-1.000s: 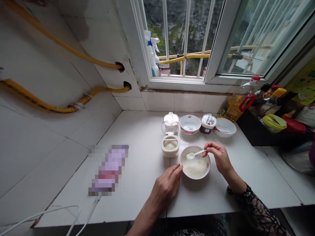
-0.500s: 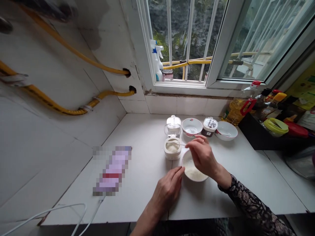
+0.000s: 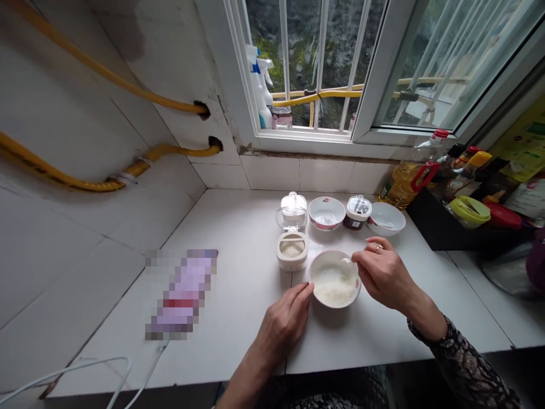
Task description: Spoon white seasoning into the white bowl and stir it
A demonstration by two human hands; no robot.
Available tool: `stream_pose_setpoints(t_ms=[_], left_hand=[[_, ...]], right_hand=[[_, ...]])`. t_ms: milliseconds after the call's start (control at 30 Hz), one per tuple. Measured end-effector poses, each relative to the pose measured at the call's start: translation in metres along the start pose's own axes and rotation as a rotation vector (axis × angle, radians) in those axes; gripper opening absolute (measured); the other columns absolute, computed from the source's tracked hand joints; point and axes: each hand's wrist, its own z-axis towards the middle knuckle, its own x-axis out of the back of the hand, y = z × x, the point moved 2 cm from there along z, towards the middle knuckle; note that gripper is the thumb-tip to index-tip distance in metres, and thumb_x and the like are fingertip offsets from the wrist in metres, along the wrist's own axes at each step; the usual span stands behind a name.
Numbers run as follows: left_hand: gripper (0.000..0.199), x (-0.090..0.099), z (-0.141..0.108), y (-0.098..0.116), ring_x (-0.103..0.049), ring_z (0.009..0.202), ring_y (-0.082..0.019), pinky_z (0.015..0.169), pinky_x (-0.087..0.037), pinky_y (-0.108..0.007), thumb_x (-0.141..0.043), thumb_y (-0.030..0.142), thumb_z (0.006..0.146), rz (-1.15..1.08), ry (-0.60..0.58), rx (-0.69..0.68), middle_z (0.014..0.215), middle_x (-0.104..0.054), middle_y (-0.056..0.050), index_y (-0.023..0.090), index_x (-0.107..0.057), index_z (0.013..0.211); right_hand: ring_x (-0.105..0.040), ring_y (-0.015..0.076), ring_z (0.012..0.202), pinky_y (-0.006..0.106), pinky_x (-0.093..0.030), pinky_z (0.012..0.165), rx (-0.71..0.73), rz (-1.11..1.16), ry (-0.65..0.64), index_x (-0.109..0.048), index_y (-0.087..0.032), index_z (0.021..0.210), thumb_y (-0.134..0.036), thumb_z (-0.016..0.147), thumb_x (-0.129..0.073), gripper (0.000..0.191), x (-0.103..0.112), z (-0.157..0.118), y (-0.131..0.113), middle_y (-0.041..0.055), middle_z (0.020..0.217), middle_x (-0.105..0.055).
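A white bowl (image 3: 328,258) with whitish powder (image 3: 334,291) in it stands on the counter in front of me. My left hand (image 3: 287,318) steadies it, thumb and fingers closed against its left rim. In my right hand (image 3: 385,271) is a small white spoon (image 3: 347,261), pinched at the handle, with its visible end over the bowl's upper right side. Most of the handle is hidden by my fingers. Left of the bowl sits a cream seasoning jar (image 3: 292,264), its clear lid (image 3: 292,218) flipped up and pale granules inside.
Along the back stand a white lidded jar (image 3: 293,201), a flowered bowl (image 3: 327,223), a dark-filled jar (image 3: 357,213) and another bowl (image 3: 386,230) holding a spoon. An oil bottle (image 3: 402,182) and a black condiment box (image 3: 438,230) flank the right. A blurred purple object (image 3: 187,292) with a cable lies left.
My right hand has moved right with the spoon, from the open jar to above the bowl. My left hand stays at the bowl's rim. The view has shifted slightly.
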Motion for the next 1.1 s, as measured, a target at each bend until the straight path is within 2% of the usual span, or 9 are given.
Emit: stream_pose_setpoints(t_ms=[133, 233, 333, 433, 567, 667, 867, 1033, 1100], left_hand=[[0.038, 0.000, 0.000, 0.000, -0.068, 0.104, -0.020, 0.088, -0.059, -0.030, -0.043, 0.005, 0.094, 0.000, -0.013, -0.001, 0.112, -0.069, -0.012, 0.015, -0.050, 0.131], [0.039, 0.000, 0.000, 0.000, -0.068, 0.104, -0.020, 0.089, -0.059, -0.030, -0.044, 0.005, 0.094, 0.000, -0.019, 0.003, 0.112, -0.069, -0.013, 0.014, -0.050, 0.131], [0.041, 0.001, 0.000, 0.000, -0.068, 0.104, -0.020, 0.088, -0.059, -0.029, -0.044, 0.005, 0.094, 0.002, -0.010, 0.005, 0.111, -0.069, -0.012, 0.015, -0.049, 0.133], [0.042, 0.002, 0.001, 0.001, -0.069, 0.104, -0.020, 0.088, -0.059, -0.029, -0.043, 0.006, 0.094, -0.001, -0.011, 0.011, 0.111, -0.069, -0.011, 0.016, -0.048, 0.135], [0.040, 0.002, 0.001, 0.001, -0.069, 0.102, -0.020, 0.087, -0.059, -0.029, -0.043, 0.007, 0.095, -0.004, -0.019, 0.015, 0.111, -0.069, -0.012, 0.016, -0.049, 0.134], [0.038, 0.002, 0.002, 0.002, -0.069, 0.102, -0.020, 0.086, -0.060, -0.030, -0.043, 0.007, 0.096, -0.002, -0.015, 0.010, 0.110, -0.069, -0.012, 0.015, -0.050, 0.132], [0.040, 0.002, 0.001, 0.001, -0.069, 0.103, -0.020, 0.088, -0.059, -0.030, -0.043, 0.006, 0.095, -0.004, -0.025, 0.014, 0.111, -0.069, -0.012, 0.016, -0.049, 0.134], [0.038, 0.002, 0.001, 0.002, -0.069, 0.102, -0.020, 0.087, -0.059, -0.029, -0.044, 0.006, 0.095, -0.003, -0.025, 0.014, 0.111, -0.069, -0.012, 0.015, -0.051, 0.131], [0.038, 0.002, 0.001, 0.002, -0.069, 0.102, -0.020, 0.087, -0.059, -0.028, -0.043, 0.005, 0.095, 0.001, -0.021, 0.014, 0.111, -0.069, -0.012, 0.015, -0.050, 0.131]], right_hand=[[-0.048, 0.0169, 0.054, 0.041, -0.044, 0.089, 0.037, -0.032, -0.108, -0.055, -0.022, 0.079, -0.003, 0.079, -0.044, 0.022, -0.009, -0.009, -0.011, -0.0017, 0.057, -0.056], [-0.048, 0.0159, 0.054, 0.039, -0.045, 0.087, 0.022, 0.025, -0.064, -0.054, -0.021, 0.082, -0.004, 0.081, -0.043, 0.020, -0.011, -0.008, -0.015, -0.0016, 0.059, -0.058], [-0.048, 0.0163, 0.055, 0.040, -0.044, 0.088, -0.019, -0.021, -0.027, -0.054, -0.021, 0.081, -0.005, 0.081, -0.045, 0.019, -0.011, -0.006, -0.011, -0.0007, 0.061, -0.060], [-0.045, 0.0160, 0.053, 0.041, -0.043, 0.088, -0.044, -0.065, -0.055, -0.053, -0.022, 0.075, -0.005, 0.079, -0.045, 0.019, -0.014, -0.006, -0.009, -0.0017, 0.057, -0.056], [-0.050, 0.0151, 0.055, 0.040, -0.043, 0.088, -0.083, 0.096, -0.041, -0.053, -0.021, 0.080, -0.006, 0.082, -0.043, 0.018, -0.020, -0.007, -0.007, -0.0023, 0.061, -0.061], [-0.054, 0.0151, 0.056, 0.041, -0.042, 0.089, -0.161, 0.123, 0.003, -0.053, -0.022, 0.079, -0.007, 0.083, -0.043, 0.018, -0.023, -0.007, 0.000, -0.0019, 0.064, -0.064], [-0.055, 0.0143, 0.054, 0.042, -0.042, 0.091, -0.299, 0.298, -0.027, -0.053, -0.022, 0.075, -0.008, 0.081, -0.041, 0.019, -0.043, -0.004, 0.005, -0.0037, 0.061, -0.063], [-0.062, 0.0219, 0.078, 0.039, -0.044, 0.086, -0.498, 0.470, 0.027, -0.056, -0.023, 0.066, -0.013, 0.079, -0.044, 0.020, -0.045, -0.003, 0.006, -0.0003, 0.061, -0.067], [-0.062, 0.0231, 0.080, 0.037, -0.046, 0.080, -0.595, 0.558, 0.041, -0.058, -0.023, 0.065, -0.016, 0.079, -0.046, 0.019, -0.043, -0.005, 0.009, 0.0009, 0.060, -0.067]])
